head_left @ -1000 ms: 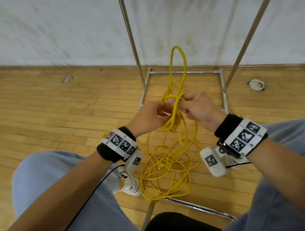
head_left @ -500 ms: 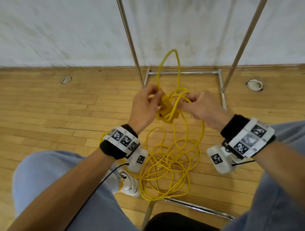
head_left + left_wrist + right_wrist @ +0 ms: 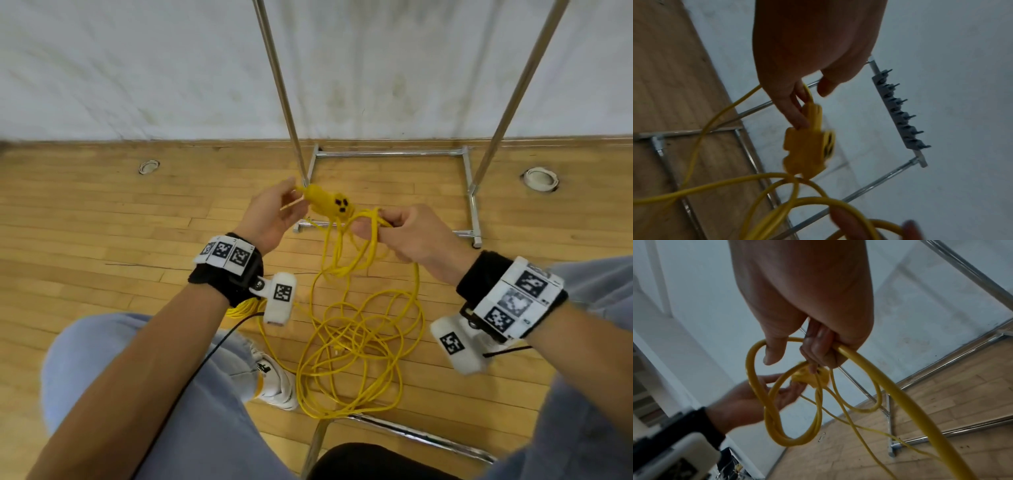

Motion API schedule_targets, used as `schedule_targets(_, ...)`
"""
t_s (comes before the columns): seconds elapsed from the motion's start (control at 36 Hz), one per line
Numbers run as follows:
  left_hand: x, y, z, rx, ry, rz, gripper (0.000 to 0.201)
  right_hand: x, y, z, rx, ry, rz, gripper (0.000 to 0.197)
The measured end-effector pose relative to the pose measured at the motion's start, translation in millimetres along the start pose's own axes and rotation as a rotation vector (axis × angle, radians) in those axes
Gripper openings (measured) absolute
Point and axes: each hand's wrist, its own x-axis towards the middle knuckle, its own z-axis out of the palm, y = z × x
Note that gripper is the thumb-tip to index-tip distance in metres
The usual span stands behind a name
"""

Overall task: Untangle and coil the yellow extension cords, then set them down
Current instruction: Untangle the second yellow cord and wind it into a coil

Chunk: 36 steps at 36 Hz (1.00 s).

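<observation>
Left hand [image 3: 270, 214] pinches yellow socket end [image 3: 329, 204] in air. Right hand [image 3: 407, 236] grips bundle of yellow cord loops [image 3: 371, 226]. Rest of cord [image 3: 356, 346] lies tangled on wooden floor [image 3: 102, 240] between feet.

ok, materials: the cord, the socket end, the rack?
Cord: looks like a yellow rubber or vinyl jacket, smooth with a slight sheen; it drapes in soft loops. Socket end: seems moulded yellow plastic or rubber, matte, with dark slots. Rack: metal tube, bright and reflective, likely chromed or plated steel.
</observation>
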Motion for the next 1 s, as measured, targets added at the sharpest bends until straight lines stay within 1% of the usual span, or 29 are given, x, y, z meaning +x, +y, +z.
schedule_targets(0.08,20,-17,-5,0.048,0.005,-0.135,0.023,1,-5,-1,0.022,-0.008,0.018,0.04)
schedule_targets(0.17,43,-36,-8,0.162,0.053,-0.15,0.027,2,-11,-2,0.008,0.007,0.015,0.03)
schedule_targets(0.19,52,-42,-9,0.198,0.073,-0.153,0.025,3,-12,-3,-0.01,0.019,0.007,0.031)
schedule_targets(0.25,67,-53,-11,0.272,0.112,-0.156,0.018,7,-11,-8,-0.033,0.034,-0.018,0.043)
schedule_targets(0.28,75,-58,-11,0.332,0.131,-0.15,0.014,8,-10,-11,-0.034,0.04,-0.018,0.044)
schedule_targets(0.33,87,-68,-11,0.532,0.13,-0.152,0.002,6,-14,-16,-0.037,0.044,-0.009,0.028)
schedule_targets(0.36,94,-74,-11,0.623,0.124,-0.156,0.007,6,-14,-20,-0.038,0.046,-0.013,0.025)
schedule_targets(0.44,114,-88,-14,0.746,0.116,-0.184,0.03,9,-12,-28,-0.035,0.074,-0.042,0.034)
schedule_targets(0.47,120,-91,-13,0.76,0.122,-0.192,0.034,10,-12,-30,-0.047,0.084,-0.047,0.038)
schedule_targets(0.5,125,-93,-12,0.745,0.126,-0.204,0.032,11,-10,-33,-0.058,0.094,-0.044,0.04)
schedule_targets(0.56,133,-97,-9,0.671,0.142,-0.244,0.02,13,-8,-36,-0.065,0.109,-0.036,0.042)
schedule_targets(0.58,136,-98,-7,0.63,0.144,-0.251,0.019,14,-6,-38,-0.064,0.11,-0.034,0.043)
schedule_targets(0.61,139,-99,-5,0.588,0.133,-0.246,0.022,16,-4,-40,-0.065,0.118,-0.036,0.047)
schedule_targets(0.69,137,-97,8,0.463,0.021,-0.212,0.027,21,-2,-43,-0.088,0.15,-0.046,0.056)
schedule_targets(0.78,132,-93,24,0.498,-0.025,-0.167,0.03,26,-5,-46,-0.091,0.182,-0.031,0.057)
schedule_targets(0.83,126,-89,35,0.584,-0.06,-0.116,0.026,27,-8,-48,-0.069,0.202,-0.041,0.054)
schedule_targets(0.89,116,-85,45,0.722,-0.13,-0.056,0.026,28,-10,-52,-0.061,0.218,-0.065,0.056)
schedule_targets(0.94,103,-80,55,0.88,-0.235,0.014,0.03,25,-15,-54,-0.049,0.228,-0.075,0.057)
schedule_targets(1.0,87,-75,62,1.001,-0.392,0.062,0.036,21,-20,-57,-0.038,0.214,-0.069,0.055)
